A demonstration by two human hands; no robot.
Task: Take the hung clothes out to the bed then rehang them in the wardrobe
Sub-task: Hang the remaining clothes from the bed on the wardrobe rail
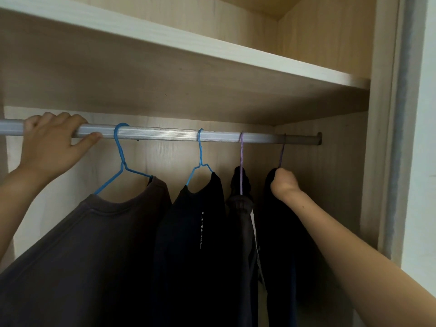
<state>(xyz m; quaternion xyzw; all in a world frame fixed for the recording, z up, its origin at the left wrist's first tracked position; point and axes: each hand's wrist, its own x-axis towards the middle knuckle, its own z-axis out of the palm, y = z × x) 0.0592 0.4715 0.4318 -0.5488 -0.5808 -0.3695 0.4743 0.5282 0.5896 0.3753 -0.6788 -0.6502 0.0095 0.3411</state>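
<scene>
Fingers (44, 119) of a person's left hand (50, 147) curl over the top of a silver wardrobe rail (165, 134), the thumb pressed along its underside, so the hand is wrapped closed around the bar near its left end. At the far right, the right hand (284, 184) is bunched into a fist just below the neck of a purple hanger (281, 155), closed where wire meets the top of a black garment (283, 227); whether the fingers pinch the wire, the cloth or both cannot be told from this angle. Between the two hands, three more pieces hang from the rail: a brown sweatshirt (94, 244) on a blue hanger (122, 161) just beside the left thumb, a dark top with white lettering (195, 232) on a second blue hanger (200, 159), and a dark bundled garment (240, 208) on a second purple hanger (241, 161). All four hooks sit over the rail, the clothes inside the pale wood wardrobe (342, 173), beneath a shelf (212, 55) that spans its width. Both bare forearms reach up from the lower corners.
</scene>
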